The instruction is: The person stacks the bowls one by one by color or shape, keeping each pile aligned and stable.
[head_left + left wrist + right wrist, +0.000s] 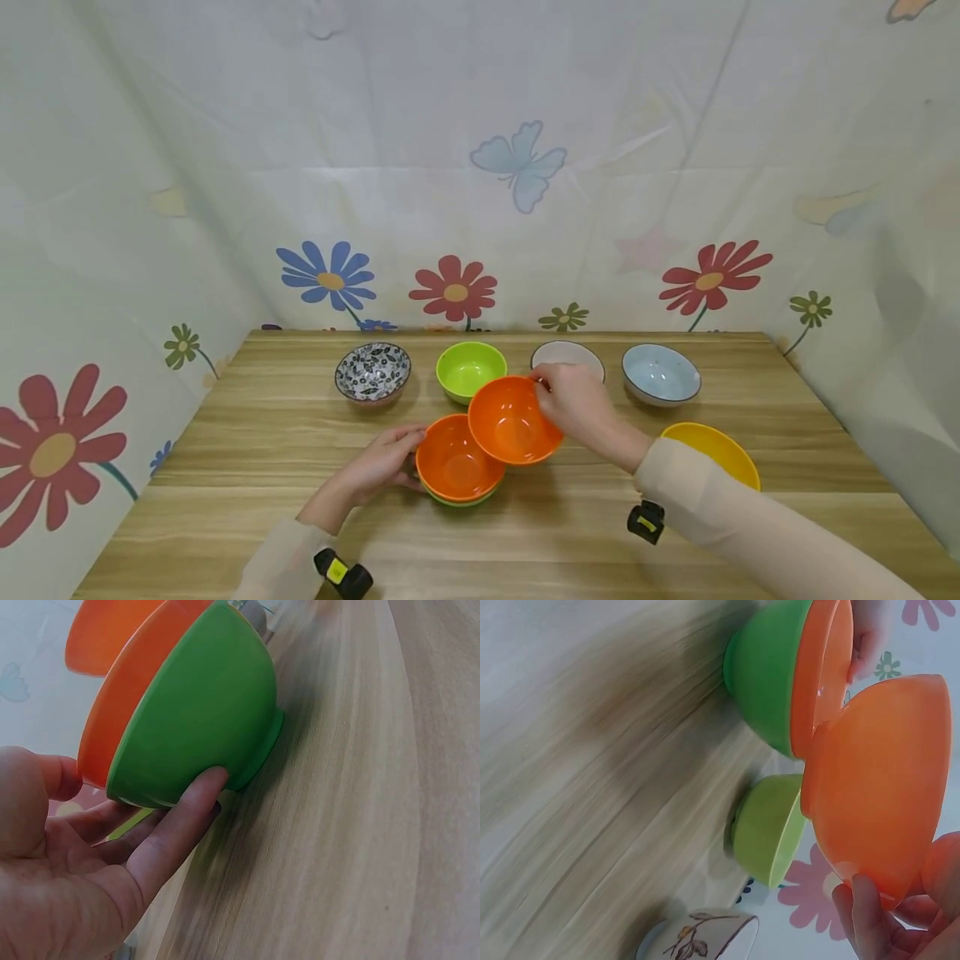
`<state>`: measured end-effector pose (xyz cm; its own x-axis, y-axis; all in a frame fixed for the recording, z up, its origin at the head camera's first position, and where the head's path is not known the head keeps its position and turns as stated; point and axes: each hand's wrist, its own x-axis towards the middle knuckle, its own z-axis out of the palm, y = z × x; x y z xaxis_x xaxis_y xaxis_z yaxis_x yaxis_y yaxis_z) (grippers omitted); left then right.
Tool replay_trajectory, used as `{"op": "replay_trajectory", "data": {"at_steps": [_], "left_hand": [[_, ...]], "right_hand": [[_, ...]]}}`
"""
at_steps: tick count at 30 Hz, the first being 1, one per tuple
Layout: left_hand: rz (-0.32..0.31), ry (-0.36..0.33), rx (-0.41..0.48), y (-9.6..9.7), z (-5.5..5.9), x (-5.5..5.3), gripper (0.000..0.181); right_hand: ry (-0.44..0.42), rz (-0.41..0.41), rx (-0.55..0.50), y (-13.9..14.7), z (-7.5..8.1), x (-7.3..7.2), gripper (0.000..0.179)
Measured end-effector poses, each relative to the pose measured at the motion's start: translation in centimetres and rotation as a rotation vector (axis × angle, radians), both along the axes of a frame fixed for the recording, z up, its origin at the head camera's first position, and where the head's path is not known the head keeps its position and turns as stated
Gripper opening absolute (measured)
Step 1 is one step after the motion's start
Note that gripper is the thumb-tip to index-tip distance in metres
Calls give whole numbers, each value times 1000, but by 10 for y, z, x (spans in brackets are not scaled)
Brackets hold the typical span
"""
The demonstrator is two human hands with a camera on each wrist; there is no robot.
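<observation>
My right hand (577,404) pinches the rim of an orange bowl (513,421) and holds it tilted above the table. In the right wrist view, the base of this bowl (881,772) meets or overlaps the rim of a second orange bowl (456,458). That second one sits nested in a green bowl (202,712) standing on the table. My left hand (382,462) grips the stacked pair from the left, thumb at the orange rim and fingers against the green bowl's side.
Along the back stand a black-and-white patterned bowl (372,372), a lime green bowl (471,371), a white bowl (566,354) partly behind my right hand, and a pale blue bowl (662,373). A yellow bowl (716,450) lies beyond my right sleeve. Flower-printed cloth borders the wooden table (277,417).
</observation>
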<state>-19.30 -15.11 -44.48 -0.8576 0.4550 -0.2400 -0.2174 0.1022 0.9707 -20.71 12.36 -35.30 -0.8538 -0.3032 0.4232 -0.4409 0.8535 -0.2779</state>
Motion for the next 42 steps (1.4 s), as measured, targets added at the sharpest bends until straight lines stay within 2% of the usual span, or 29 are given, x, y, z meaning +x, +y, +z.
{"op": "replay_trajectory", "data": {"at_steps": [4,13,26,42], "left_hand": [[2,0,6,0,-1,1,48],[-10,2,13,1,-1,-1,48],[-13,8,16,0,-2,0,50],[-9,16,46,-1,-2,1,48]], "right_hand": [[5,6,16,-6,-1,1,12],[-71,29,-27,-18,-3,-1,14],[-90,64,-54,-33,-8,0,13],[-229,68,-106,-45,-16,4,14]]}}
